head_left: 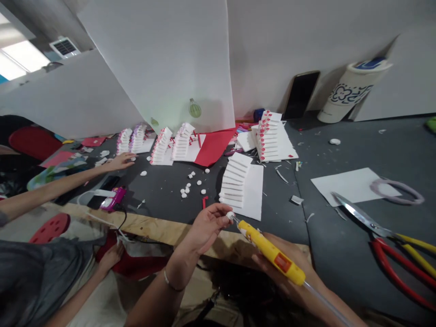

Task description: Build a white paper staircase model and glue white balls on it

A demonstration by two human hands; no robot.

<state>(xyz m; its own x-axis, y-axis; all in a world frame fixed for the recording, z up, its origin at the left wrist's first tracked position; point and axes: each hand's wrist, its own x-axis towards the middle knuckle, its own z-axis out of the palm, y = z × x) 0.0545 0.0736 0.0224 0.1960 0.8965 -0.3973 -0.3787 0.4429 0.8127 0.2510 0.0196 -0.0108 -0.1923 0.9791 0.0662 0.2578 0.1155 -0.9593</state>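
Between the thumb and fingertips of my left hand [209,227] is a small white ball [230,215]. My right hand [289,252] is wrapped round a yellow hot glue gun [269,250], whose nozzle is at the ball; I cannot tell whether they touch. A clear glue stick [327,302] runs out of the gun's back end. Just beyond my hands lies a white foam board [254,193] carrying a curved, stepped row of white strips [235,177]. A few white balls seem to sit at the row's near left edge.
Loose white balls [184,193] lie left of the board. Finished-looking stepped models [269,136] stand farther back. Large scissors [378,229] rest at right beside white paper [347,186]. A tumbler [354,91] and phone [301,95] stand behind. Another person's hand [122,161] reaches in from the left.
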